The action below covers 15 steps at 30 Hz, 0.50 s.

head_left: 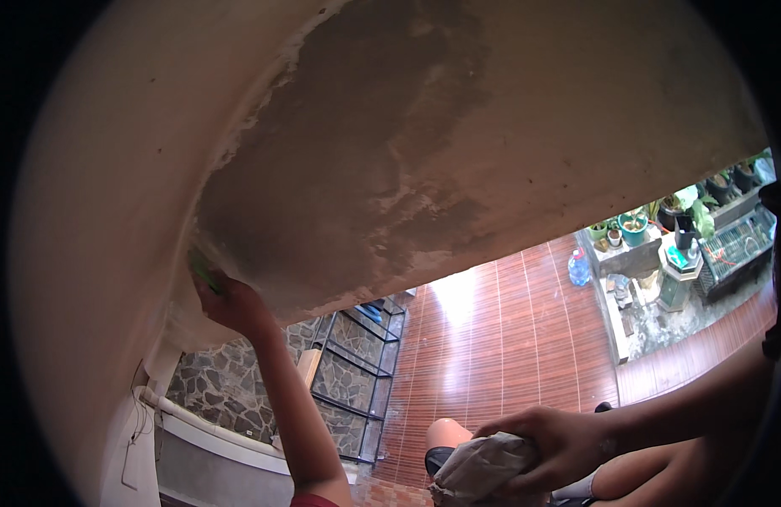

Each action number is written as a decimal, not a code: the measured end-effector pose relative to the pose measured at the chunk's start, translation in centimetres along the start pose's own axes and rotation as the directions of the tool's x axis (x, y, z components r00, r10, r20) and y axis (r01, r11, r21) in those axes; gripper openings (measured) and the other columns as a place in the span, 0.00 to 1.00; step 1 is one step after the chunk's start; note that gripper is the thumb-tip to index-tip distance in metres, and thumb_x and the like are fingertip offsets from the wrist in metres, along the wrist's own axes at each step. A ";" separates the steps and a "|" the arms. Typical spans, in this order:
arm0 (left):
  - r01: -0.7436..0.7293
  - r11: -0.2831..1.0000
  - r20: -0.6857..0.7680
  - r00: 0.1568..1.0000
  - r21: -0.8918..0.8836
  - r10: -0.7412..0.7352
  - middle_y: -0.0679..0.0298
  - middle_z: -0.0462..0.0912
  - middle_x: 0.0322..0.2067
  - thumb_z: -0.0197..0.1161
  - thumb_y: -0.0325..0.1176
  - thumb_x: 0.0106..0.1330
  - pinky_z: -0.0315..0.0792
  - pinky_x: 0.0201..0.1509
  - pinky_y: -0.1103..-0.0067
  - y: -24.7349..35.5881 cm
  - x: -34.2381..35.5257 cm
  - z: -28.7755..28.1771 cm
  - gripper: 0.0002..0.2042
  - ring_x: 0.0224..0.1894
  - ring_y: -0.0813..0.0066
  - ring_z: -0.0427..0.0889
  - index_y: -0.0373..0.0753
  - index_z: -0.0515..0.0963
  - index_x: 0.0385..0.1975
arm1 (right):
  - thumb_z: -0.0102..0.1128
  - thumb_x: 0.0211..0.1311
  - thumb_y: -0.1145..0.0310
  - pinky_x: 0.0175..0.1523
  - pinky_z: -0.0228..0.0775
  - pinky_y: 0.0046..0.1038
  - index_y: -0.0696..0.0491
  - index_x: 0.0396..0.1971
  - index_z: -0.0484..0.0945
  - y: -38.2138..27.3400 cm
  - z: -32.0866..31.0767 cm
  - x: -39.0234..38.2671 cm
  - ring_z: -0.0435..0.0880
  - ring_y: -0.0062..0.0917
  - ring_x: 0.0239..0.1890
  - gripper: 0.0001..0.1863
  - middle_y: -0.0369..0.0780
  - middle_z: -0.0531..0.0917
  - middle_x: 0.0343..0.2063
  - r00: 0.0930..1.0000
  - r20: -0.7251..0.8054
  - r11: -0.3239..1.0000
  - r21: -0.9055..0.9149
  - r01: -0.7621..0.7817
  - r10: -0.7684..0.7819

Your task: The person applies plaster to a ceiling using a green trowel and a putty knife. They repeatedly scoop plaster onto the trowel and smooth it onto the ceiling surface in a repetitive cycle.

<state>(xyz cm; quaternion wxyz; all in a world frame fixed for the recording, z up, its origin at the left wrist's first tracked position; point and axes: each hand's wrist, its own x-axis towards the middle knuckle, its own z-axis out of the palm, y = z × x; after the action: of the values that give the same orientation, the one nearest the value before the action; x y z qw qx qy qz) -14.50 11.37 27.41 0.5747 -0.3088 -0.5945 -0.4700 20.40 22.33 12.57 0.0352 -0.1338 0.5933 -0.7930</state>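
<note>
My left hand (235, 308) is raised to the corner where the wall meets the ceiling. Its fingers close round a green scraper-like tool (204, 270), whose far end touches the surface and is hard to make out. Beside it spreads a grey, patchy area (323, 169) on the ceiling, with ragged whitish edges. Low on the right, my right hand (555, 444) grips a crumpled, off-white bag (485, 466) from above and the side. What the bag contains is hidden.
A black metal rack (348, 397) stands below, near stone-patterned paving (226, 384). Reddish striped tiles (509, 338) cover the floor. Potted plants (634, 224), a large plastic bottle (579, 267) and a wire cage (737, 245) are at the right. Loose cables (141, 418) hang by the left wall.
</note>
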 end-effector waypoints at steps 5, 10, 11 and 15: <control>-0.013 0.986 -0.018 1.000 -0.165 0.010 0.41 0.74 0.54 0.49 0.33 0.69 0.68 0.57 0.68 -4.4 2.7 3.3 0.21 0.54 0.54 0.76 0.24 0.68 0.56 | 0.66 0.57 0.70 0.56 0.73 0.26 0.61 0.57 0.66 0.3 -0.6 -0.2 0.78 0.22 0.49 0.29 0.42 0.79 0.47 0.999 0.034 0.999 -0.038 -0.017 0.019; -0.003 0.992 -0.063 0.998 -0.123 -0.005 0.40 0.75 0.52 0.51 0.35 0.69 0.69 0.56 0.68 -2.8 2.5 5.1 0.21 0.52 0.53 0.78 0.23 0.69 0.55 | 0.67 0.56 0.71 0.57 0.72 0.26 0.62 0.57 0.66 0.9 -0.4 0.1 0.78 0.23 0.49 0.30 0.42 0.79 0.48 0.999 0.017 0.998 0.036 -0.047 0.047; -0.018 0.995 -0.058 0.998 -0.097 0.013 0.40 0.75 0.51 0.51 0.36 0.69 0.70 0.55 0.68 -1.9 2.4 5.3 0.22 0.51 0.52 0.78 0.23 0.70 0.54 | 0.67 0.56 0.71 0.57 0.72 0.26 0.62 0.57 0.66 1.0 -0.3 0.2 0.78 0.23 0.49 0.30 0.42 0.79 0.48 0.998 0.022 0.997 0.051 -0.052 0.051; -0.044 0.996 -0.037 0.998 -0.076 0.041 0.40 0.77 0.49 0.52 0.37 0.69 0.71 0.54 0.66 2.3 1.0 5.8 0.21 0.49 0.49 0.79 0.23 0.72 0.52 | 0.67 0.56 0.72 0.57 0.72 0.26 0.63 0.57 0.65 1.2 0.1 0.5 0.78 0.22 0.49 0.30 0.43 0.78 0.48 0.997 0.058 0.996 0.067 -0.057 0.053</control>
<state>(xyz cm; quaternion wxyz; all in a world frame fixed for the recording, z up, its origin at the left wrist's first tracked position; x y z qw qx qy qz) -14.82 17.39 29.49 0.5828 -0.3349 -0.5587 -0.4857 19.81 21.82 11.53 0.0783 -0.1384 0.5678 -0.8076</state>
